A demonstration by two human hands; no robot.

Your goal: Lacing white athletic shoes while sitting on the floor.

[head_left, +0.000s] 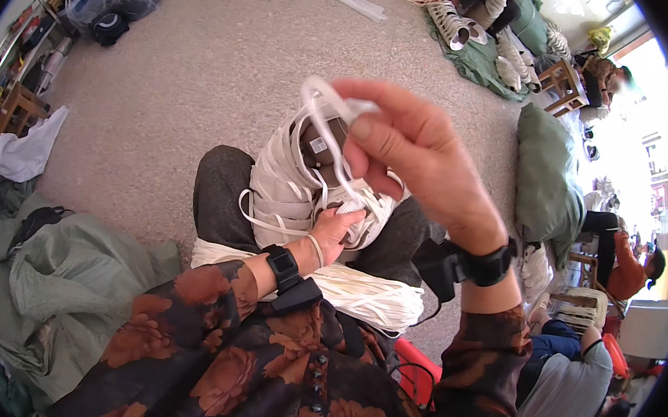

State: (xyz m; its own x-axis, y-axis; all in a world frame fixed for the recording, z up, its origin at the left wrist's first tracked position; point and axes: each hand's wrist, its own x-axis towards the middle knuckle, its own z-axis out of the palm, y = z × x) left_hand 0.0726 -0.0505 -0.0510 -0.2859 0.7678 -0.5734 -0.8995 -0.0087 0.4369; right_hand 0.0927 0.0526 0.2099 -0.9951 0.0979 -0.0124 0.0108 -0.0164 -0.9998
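Note:
On my lap rests a nested stack of off-white shoe uppers (278,191) with loose laces hanging from it. My left hand (333,236) is closed on a shoe upper (371,226) at the stack's right side, thumb pressed near its eyelets. Raised above it, my right hand (420,148) pinches a white shoelace (335,148), which loops up and runs down to the upper by my left thumb. The right hand is slightly blurred. A thick bundle of white shoelaces (366,294) lies across my lap, nearest my body.
Green cloth (86,281) is heaped on the floor at left. A large green sack (547,169) stands at right, near seated people (570,392). More stacked shoe uppers (448,22) lie at the far right. A cable (430,314) hangs from my right wrist device.

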